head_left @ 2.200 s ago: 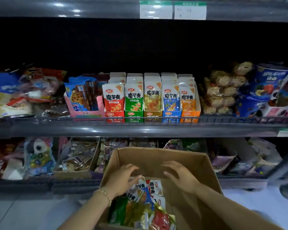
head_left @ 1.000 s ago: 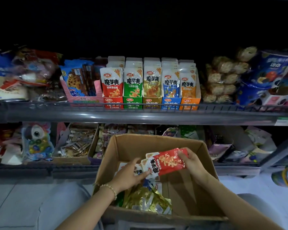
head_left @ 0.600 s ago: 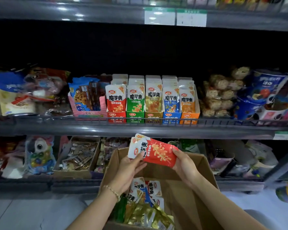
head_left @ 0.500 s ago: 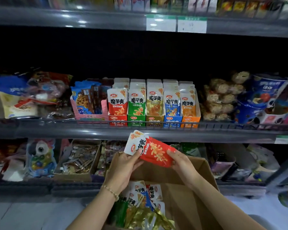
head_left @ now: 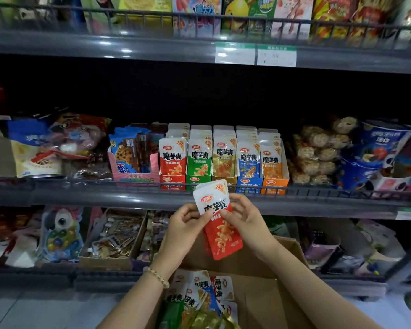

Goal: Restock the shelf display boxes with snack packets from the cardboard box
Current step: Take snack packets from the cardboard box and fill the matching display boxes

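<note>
Red snack packets [head_left: 221, 233], small stack, now lifted out of cardboard box [head_left: 259, 302] & turned upright vs sideways 0.5 s ago. Left hand [head_left: 185, 230] & right hand [head_left: 249, 224] pinch its edges, just below red display box [head_left: 172, 182]; slotting in prob. next.

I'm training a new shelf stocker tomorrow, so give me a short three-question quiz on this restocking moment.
1. True or false: the left hand and the right hand both hold the red packets above the cardboard box.
2. Which box matches the held packets by colour? A) the leftmost, red display box B) the blue one C) the orange one
3. Fill in: the row of display boxes on the middle shelf shows ____ different colours.

Key: 1 true; 2 A; 3 five.
</note>
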`<state>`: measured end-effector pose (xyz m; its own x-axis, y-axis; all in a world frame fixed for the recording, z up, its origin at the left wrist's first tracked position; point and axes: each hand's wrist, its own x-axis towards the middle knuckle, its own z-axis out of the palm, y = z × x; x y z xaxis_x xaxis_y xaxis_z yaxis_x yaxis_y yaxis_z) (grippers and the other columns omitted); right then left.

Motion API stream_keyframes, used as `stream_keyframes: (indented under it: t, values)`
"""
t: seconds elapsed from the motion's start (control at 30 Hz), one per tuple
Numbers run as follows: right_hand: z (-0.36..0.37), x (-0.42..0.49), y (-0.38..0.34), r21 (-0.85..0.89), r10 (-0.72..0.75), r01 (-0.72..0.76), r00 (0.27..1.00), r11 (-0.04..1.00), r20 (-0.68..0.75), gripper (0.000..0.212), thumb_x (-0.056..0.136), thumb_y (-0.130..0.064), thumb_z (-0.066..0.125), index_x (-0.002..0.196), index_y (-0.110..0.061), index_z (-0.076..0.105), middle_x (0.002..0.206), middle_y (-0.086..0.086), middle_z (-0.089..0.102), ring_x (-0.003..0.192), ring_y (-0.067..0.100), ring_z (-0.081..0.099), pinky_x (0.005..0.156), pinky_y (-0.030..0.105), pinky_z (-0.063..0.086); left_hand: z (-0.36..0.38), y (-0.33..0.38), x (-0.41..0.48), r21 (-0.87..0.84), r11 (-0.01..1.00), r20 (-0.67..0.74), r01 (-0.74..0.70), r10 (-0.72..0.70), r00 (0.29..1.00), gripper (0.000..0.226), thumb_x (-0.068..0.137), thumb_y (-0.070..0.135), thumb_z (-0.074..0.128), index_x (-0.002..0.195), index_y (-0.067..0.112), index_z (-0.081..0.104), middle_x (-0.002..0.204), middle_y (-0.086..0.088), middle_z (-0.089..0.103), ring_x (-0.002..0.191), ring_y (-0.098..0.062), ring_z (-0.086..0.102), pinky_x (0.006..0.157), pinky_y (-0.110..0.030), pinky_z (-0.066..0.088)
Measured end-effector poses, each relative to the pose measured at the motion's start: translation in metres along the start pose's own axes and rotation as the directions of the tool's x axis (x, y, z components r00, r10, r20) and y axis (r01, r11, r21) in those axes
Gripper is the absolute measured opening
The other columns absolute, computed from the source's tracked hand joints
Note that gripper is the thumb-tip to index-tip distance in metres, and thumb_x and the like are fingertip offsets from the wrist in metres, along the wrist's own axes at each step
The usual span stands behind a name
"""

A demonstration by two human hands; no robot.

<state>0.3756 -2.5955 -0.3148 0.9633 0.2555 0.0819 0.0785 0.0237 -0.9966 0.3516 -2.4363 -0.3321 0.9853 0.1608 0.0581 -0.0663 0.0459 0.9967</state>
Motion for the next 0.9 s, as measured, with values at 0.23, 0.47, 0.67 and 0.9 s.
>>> stream_keyframes:
  t: [0.23, 0.47, 0.67, 0.9]
  values:
    - [0.007, 0.005, -0.01, -0.011, -0.143, 0.143, 0.99, 0.99, 0.01, 0.067, 0.089, -0.01, 0.061, 0.13, -0.051, 0.028, 0.12, 0.003, 0.06, 0.105, 0.015, 0.065, 0.084, 0.035, 0.057, -0.003, 0.004, -0.001, 0.072, 0.996, 0.138, -0.042, 0.032, 0.99, 0.038, 0.067, 0.027, 0.079, 0.101, 0.021, 0.063, 0.097, 0.001, 0.073, 0.086, -0.009, 0.07, 0.073, -0.024, 0.056]
    - [0.008, 0.028, -0.034, -0.183, -0.15, 0.203, 0.953, 0.962, 0.264, 0.077, 0.085, -0.003, 0.066, 0.133, -0.053, 0.033, 0.144, -0.003, 0.039, 0.112, 0.012, 0.06, 0.074, 0.029, 0.058, -0.035, 0.019, 0.015, 0.241, 0.963, 0.22, -0.117, 0.063, 0.973, 0.029, 0.079, 0.024, 0.073, 0.104, 0.033, 0.062, 0.102, 0.01, 0.07, 0.094, -0.005, 0.067, 0.08, -0.023, 0.055]
    - [0.021, 0.048, -0.043, -0.181, -0.136, 0.19, 0.952, 0.965, 0.274, 0.072, 0.084, -0.001, 0.066, 0.133, -0.045, 0.036, 0.129, 0.002, 0.053, 0.105, 0.014, 0.064, 0.074, 0.034, 0.06, -0.05, 0.027, 0.027, 0.228, 0.962, 0.198, -0.152, 0.107, 0.974, 0.032, 0.079, 0.025, 0.072, 0.108, 0.034, 0.06, 0.102, 0.012, 0.07, 0.093, -0.001, 0.066, 0.075, -0.021, 0.055]
    - [0.033, 0.089, -0.064, -0.241, -0.262, 0.304, 0.946, 0.922, 0.192, 0.066, 0.085, 0.0, 0.064, 0.13, -0.041, 0.038, 0.128, -0.002, 0.049, 0.102, 0.009, 0.062, 0.069, 0.026, 0.059, -0.083, 0.026, 0.057, 0.515, 0.833, 0.087, -0.203, 0.185, 0.979, 0.032, 0.089, 0.038, 0.059, 0.12, 0.032, 0.055, 0.11, 0.018, 0.062, 0.103, 0.001, 0.058, 0.08, -0.016, 0.048]
